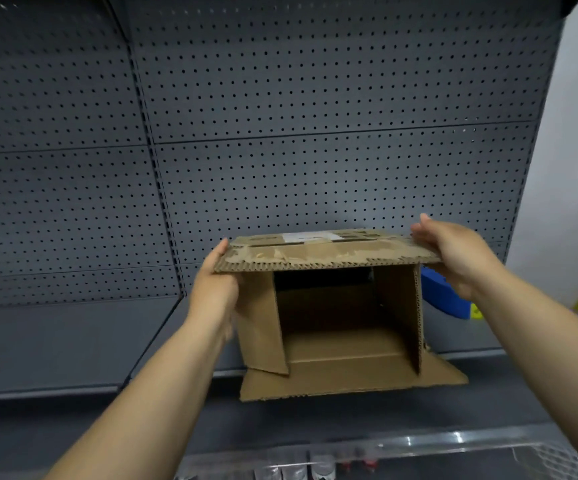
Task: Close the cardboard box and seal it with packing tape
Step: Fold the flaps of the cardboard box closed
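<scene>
Two hands at the cardboard box [343,344]: right hand [453,252] pinches the top flap [315,253], left hand [213,284] fingers hidden behind. Best fold side flaps [259,323] in first, then lower evenly.

Grey shelf [55,341] carries cardboard box [343,344], blue object [443,296] beside it.

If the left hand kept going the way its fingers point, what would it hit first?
Likely the grey pegboard panel: the left hand points up and away beside the cardboard box, nothing else showing beyond it, though depth is unclear.
</scene>
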{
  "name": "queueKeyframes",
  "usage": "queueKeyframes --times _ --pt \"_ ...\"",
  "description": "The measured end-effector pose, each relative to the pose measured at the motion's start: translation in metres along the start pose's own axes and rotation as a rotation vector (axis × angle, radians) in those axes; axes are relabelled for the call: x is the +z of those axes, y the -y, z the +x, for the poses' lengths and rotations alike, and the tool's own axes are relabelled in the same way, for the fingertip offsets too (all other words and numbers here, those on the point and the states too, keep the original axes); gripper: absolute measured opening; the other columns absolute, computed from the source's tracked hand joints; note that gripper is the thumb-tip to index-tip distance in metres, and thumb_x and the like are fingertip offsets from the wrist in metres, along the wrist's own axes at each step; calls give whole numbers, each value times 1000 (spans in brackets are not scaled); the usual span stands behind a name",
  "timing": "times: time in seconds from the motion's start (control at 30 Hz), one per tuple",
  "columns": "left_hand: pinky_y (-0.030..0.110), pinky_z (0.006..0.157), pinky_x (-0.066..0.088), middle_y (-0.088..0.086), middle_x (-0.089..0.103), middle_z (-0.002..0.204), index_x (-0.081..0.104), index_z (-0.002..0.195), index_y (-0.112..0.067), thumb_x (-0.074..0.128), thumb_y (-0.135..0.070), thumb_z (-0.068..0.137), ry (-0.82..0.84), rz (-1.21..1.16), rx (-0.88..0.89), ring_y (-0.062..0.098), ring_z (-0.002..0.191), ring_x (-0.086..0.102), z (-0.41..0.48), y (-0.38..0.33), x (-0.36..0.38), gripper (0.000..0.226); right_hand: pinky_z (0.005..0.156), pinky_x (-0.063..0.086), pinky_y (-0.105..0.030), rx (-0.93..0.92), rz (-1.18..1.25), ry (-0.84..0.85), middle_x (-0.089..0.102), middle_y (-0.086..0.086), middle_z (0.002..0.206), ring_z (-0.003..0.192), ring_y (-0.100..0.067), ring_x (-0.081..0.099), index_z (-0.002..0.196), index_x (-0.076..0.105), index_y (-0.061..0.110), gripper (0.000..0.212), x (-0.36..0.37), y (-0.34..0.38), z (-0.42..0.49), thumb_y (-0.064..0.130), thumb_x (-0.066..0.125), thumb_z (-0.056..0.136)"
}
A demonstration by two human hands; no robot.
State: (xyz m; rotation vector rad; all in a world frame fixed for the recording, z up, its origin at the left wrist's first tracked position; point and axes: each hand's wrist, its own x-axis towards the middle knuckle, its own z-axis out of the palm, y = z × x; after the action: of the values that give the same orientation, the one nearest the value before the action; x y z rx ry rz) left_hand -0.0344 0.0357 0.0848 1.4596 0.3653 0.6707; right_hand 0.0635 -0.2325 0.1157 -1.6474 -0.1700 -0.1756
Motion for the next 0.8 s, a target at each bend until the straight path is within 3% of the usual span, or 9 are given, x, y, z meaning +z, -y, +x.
queueKeyframes --times 0.07,0.2,0.3,0.37,0.5,0.57,0.63,0.73,0.8 --pt "36 97 35 -3 42 139 48 127 -49 41 -21 96 23 111 50 16 119 44 1 13 -6 43 66 40 -27 24 10 -47 63 -16 103 78 -15 52 116 57 2 44 -1 -7 -8 37 46 93" --pt "38 97 47 -9 56 124 47 130 -42 45 -6 92 108 152 135 9 105 55 -4 23 -10 52 63 51 -31 135 144 13 60 -4 83 72 -13 56 113 55 10 34 -5 -12 -22 37 47 93" --pt "35 98 46 -16 53 123 40 136 -40 51 -11 92 177 193 209 9 113 53 -8 28 -15 54 71 51 -31 115 220 90 63 -4 94 78 -14 58 120 54 13 34 -10 -20 -26 32 50 92" --pt "21 95 40 -21 45 128 35 139 -40 51 -12 93 217 276 288 3 119 45 -9 31 -18 57 78 49 -29 46 197 153 59 -2 116 93 -13 59 128 49 19 40 -16 -31 -24 26 56 89" --pt "-2 83 31 -24 31 132 22 145 -35 53 -1 89 324 555 455 -3 122 33 -10 42 -30 72 96 44 -34 -157 -268 274 40 6 135 116 -11 47 138 37 30 73 -25 -50 -15 22 73 75" --pt "5 90 29 -18 35 132 14 142 -39 57 3 86 387 782 520 1 121 35 -5 47 -40 82 101 38 -35 -263 -573 225 34 5 135 118 -11 38 141 32 30 83 -24 -51 -10 30 76 71" --pt "17 91 37 -12 45 116 29 136 -47 62 -4 85 409 904 585 9 111 45 1 55 -48 74 105 31 -38 -386 -826 167 34 4 135 122 -15 32 142 30 30 87 -21 -53 -5 41 76 69" --pt "41 86 47 3 53 107 62 101 -44 70 -28 80 188 1066 652 29 103 52 0 53 -50 28 103 31 -37 -553 -1059 66 44 3 133 121 -20 35 138 37 28 79 -16 -58 1 47 72 70" --pt "51 92 44 16 47 126 63 115 -32 75 -9 73 38 1156 801 39 115 47 -2 54 -37 50 101 33 -37 -594 -1090 15 48 0 128 118 -21 40 136 40 25 74 -12 -63 4 46 71 71"
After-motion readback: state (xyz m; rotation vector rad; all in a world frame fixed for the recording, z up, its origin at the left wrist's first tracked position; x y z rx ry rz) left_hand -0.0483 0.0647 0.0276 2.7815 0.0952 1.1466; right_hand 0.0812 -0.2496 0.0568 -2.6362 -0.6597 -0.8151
